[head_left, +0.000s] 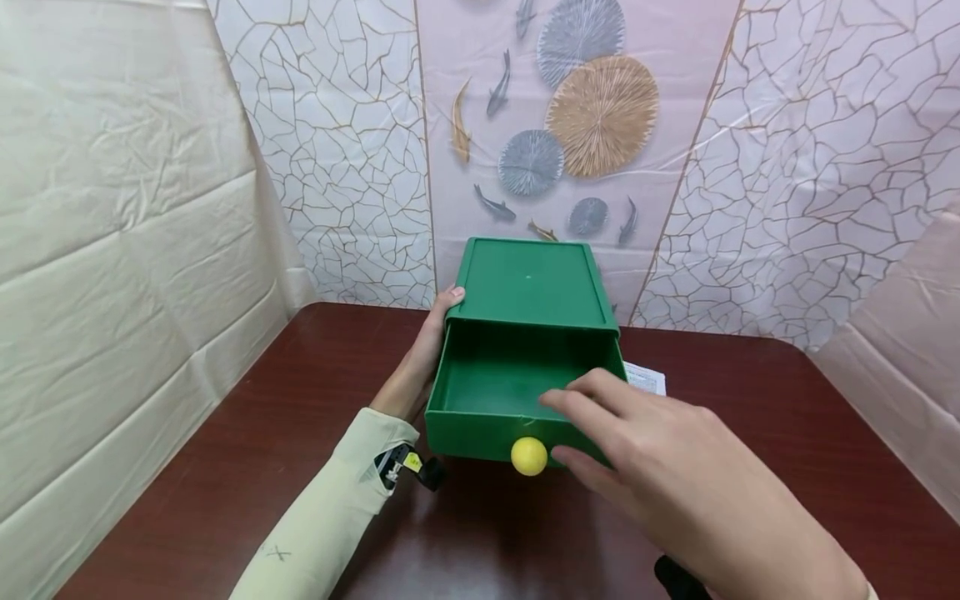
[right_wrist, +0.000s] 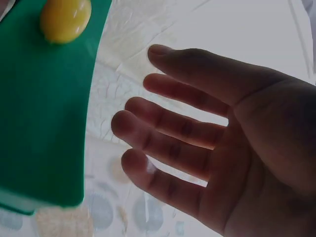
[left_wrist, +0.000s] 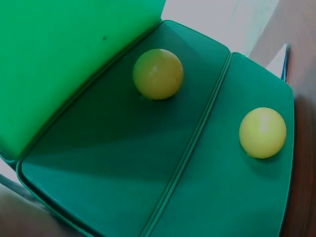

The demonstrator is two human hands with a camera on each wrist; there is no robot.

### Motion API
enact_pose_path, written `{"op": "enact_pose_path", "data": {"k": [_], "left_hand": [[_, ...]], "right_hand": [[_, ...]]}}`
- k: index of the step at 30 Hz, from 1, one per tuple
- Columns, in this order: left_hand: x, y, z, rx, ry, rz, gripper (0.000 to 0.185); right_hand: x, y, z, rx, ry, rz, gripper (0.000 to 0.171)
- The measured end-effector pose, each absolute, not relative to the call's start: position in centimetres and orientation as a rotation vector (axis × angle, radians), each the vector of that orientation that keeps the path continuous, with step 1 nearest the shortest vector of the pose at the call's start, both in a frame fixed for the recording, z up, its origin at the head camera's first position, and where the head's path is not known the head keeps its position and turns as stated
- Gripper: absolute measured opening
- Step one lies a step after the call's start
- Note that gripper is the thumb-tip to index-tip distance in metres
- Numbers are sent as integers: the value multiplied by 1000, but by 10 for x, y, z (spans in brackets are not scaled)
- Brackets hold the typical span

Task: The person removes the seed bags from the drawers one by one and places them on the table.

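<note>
On table (head_left: 247,467): green box (head_left: 529,283), drawer (head_left: 495,387) out, yellow knob (head_left: 528,456).
Left hand (head_left: 423,354): fingers hidden; grip unclear.
Right hand (head_left: 660,467): spread, empty, covering drawer's corner.
Behind: paper (head_left: 647,377), partly hidden.

The head view looks forward and down from above the brown table (head_left: 225,467) onto the green drawer box (head_left: 528,283), with the patterned wall behind. The left wrist view sits very close to the box's front, looking up across it so it fills the frame. The right wrist view looks up past the right hand (right_wrist: 212,148) (palm side, backlit) toward the wall. All three share the yellow knob (head_left: 528,456) of the pulled-out drawer.
</note>
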State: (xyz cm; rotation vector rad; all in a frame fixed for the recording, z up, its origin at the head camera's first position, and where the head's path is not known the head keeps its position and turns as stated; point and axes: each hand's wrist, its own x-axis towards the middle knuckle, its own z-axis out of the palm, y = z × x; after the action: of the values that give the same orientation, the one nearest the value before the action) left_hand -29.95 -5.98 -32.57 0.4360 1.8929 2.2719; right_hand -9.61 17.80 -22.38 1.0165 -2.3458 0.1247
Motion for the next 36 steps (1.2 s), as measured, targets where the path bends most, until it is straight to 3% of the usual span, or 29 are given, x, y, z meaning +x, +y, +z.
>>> {"op": "enact_pose_path", "data": {"k": [13,29,36], "left_hand": [[-300,-59,-327,462,1969,2212,80],[-300,-59,-328,560,1965,2245,73],[-301,-59,-329,602,1979,2237,74]], "right_hand": [[-84,156,-233,1061,-2434,-133,55],[-86,126,-266,950,-2277,-286,30],[-84,118,-266,920,-2361,-323,31]]}}
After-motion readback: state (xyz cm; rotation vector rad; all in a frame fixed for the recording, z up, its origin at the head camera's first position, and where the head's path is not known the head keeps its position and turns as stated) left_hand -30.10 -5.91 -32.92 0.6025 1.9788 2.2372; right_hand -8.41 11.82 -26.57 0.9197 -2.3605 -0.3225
